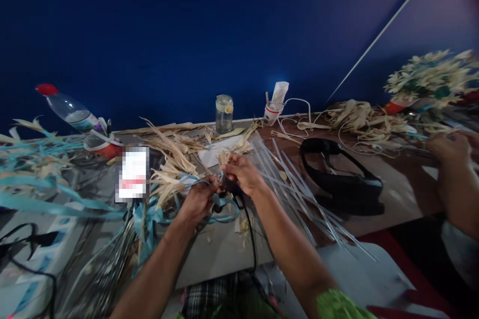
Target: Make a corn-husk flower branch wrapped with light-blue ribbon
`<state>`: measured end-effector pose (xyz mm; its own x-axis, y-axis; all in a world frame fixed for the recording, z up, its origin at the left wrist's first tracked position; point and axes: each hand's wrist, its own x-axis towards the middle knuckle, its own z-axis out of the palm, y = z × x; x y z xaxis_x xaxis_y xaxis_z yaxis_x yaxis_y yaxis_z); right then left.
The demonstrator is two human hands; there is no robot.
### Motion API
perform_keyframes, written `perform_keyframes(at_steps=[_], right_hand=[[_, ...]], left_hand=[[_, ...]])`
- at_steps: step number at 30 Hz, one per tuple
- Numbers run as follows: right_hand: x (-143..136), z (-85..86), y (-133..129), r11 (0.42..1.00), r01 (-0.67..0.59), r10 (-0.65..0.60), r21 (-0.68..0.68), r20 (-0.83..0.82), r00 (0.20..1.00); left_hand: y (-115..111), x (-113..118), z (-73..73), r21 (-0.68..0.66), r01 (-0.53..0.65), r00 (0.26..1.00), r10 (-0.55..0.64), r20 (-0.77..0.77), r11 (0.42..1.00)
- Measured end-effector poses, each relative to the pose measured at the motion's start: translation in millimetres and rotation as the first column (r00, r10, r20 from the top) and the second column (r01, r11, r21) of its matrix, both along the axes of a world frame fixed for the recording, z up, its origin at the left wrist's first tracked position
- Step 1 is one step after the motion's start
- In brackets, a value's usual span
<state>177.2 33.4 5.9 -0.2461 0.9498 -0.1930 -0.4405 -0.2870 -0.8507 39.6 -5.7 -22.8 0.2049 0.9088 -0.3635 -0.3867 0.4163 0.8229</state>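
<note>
My left hand (202,197) and my right hand (241,172) meet over the middle of the table, fingers pinched close together. A light blue ribbon (224,218) loops below and around my left fingers. A pale dried husk piece (222,159) stands up at my right fingertips, with a bit of blue at its base. The exact grip is partly hidden by the fingers. Just left of my hands lies a bunch of dried husks (164,187). Clear thin sticks (288,179) spread out to the right of my right hand.
A tilted plastic bottle (73,109) with a red cap, a glass jar (224,113) and a white cup (272,113) stand along the blue wall. A black headset-like frame (340,179) lies to the right. Another person's hands (451,147) work at far right, near a flower bunch (430,77).
</note>
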Motion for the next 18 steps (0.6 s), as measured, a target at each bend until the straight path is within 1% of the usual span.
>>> perform_keyframes(at_steps=[2,4,9,12,15,18], right_hand=[[0.9,-2.5,0.8,1.0,-0.016,0.016,0.021,-0.009,1.0],[1.3,-5.0,1.5,0.999,-0.021,0.021,0.037,-0.006,1.0],[0.8,-10.5,3.4,0.997,0.003,-0.004,0.081,0.013,1.0],[0.5,-14.0,4.5,0.992,-0.004,0.001,0.13,0.026,1.0],[0.9,-15.3,4.5,0.986,-0.013,0.0,0.168,0.079,0.997],[2.6,-13.8,2.6,0.984,-0.034,0.005,0.176,0.163,0.987]], left_hand=[[0.1,-0.1,4.2,0.005,0.037,0.998,-0.038,0.043,0.999],[0.9,-0.7,4.5,0.016,0.057,0.996,-0.058,0.073,0.998],[4.4,-2.8,-3.4,-0.001,0.064,0.994,-0.064,0.094,0.998],[5.6,-2.3,-4.2,-0.008,0.048,0.995,-0.047,0.093,0.999],[5.7,-1.7,-2.1,-0.011,0.041,0.995,-0.039,0.096,0.999],[5.2,-2.4,-1.5,0.002,0.022,0.994,-0.022,0.107,1.0]])
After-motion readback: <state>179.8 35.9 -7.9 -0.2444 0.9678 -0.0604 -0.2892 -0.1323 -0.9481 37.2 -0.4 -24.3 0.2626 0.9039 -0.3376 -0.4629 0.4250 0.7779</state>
